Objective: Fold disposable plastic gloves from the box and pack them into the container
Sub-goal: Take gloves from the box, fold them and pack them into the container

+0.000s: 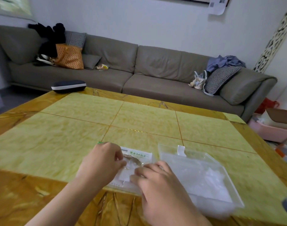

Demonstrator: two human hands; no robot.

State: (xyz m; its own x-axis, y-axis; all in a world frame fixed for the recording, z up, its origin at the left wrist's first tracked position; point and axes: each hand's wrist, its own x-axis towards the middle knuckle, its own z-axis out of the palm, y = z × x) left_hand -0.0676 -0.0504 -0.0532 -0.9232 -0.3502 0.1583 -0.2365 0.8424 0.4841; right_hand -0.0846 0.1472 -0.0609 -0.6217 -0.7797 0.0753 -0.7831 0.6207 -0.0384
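Fingertips (121, 158) of the left hand (100, 163) are curled down onto the glove pack (136, 156), at its torn opening, and appear to pinch a bit of clear film there. I say "appear" because the film is nearly invisible against the white pack. The right hand (157, 186) lies just beside, its fingers bent and pressing on the pack's near half; whether they grip a glove or only pin the pack down I cannot tell.

The pack lies flat on the table (66, 131), printed face up, near the front edge. The container (173, 148), a clear shallow tray, stands immediately to the right of the pack, almost touching it. White crumpled film, probably gloves already packed, lies inside it toward the near right corner.

Risks noted from my station:
- Several gloves may come out together, since thin film clings. A slow pull with the pack held down would limit this.
- The pack may slide or lift with the pull if the right hand eases off; the table looks glossy.
- The film may stretch or tear if pinched at one small point and pulled hard.
- The tray is light and close by; a wrist swinging right could knock it and spill the contents.

A dark case (68, 86) sits at the table's far left corner, and a grey sofa (139, 69) stands beyond, well clear of the work.
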